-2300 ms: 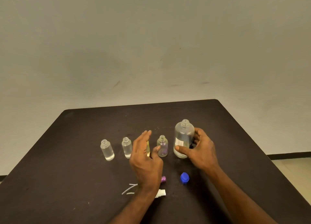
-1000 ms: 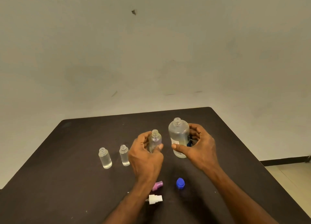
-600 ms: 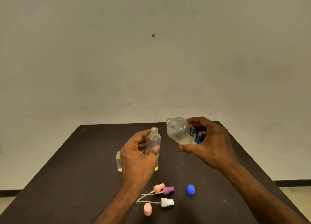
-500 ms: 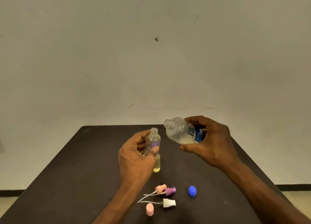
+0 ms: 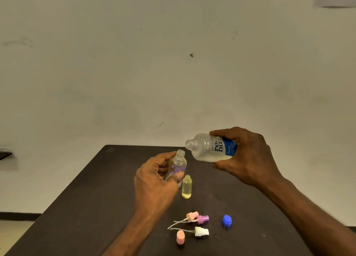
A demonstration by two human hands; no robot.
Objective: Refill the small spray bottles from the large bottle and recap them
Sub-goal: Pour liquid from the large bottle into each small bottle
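My left hand (image 5: 154, 182) grips a small clear bottle with purple dots (image 5: 178, 163), uncapped and upright, lifted above the dark table (image 5: 96, 198). My right hand (image 5: 244, 157) holds the large clear bottle with a blue label (image 5: 210, 147), tipped nearly level with its open neck pointing left, just above and right of the small bottle's mouth. No stream of liquid shows between them. A small bottle of yellow liquid (image 5: 186, 186) stands uncapped on the table below. My left hand hides the other small bottles.
Near the table's front lie a pink spray head (image 5: 192, 216), a purple spray head (image 5: 203, 219), a white spray head (image 5: 201, 231), a pink cap (image 5: 180, 237) and the blue cap (image 5: 227, 220). A pale wall rises behind the table.
My left hand picked up the dotted small bottle and raised it. My right hand lifted the large bottle and tipped it leftward until its neck reached the small bottle's mouth.
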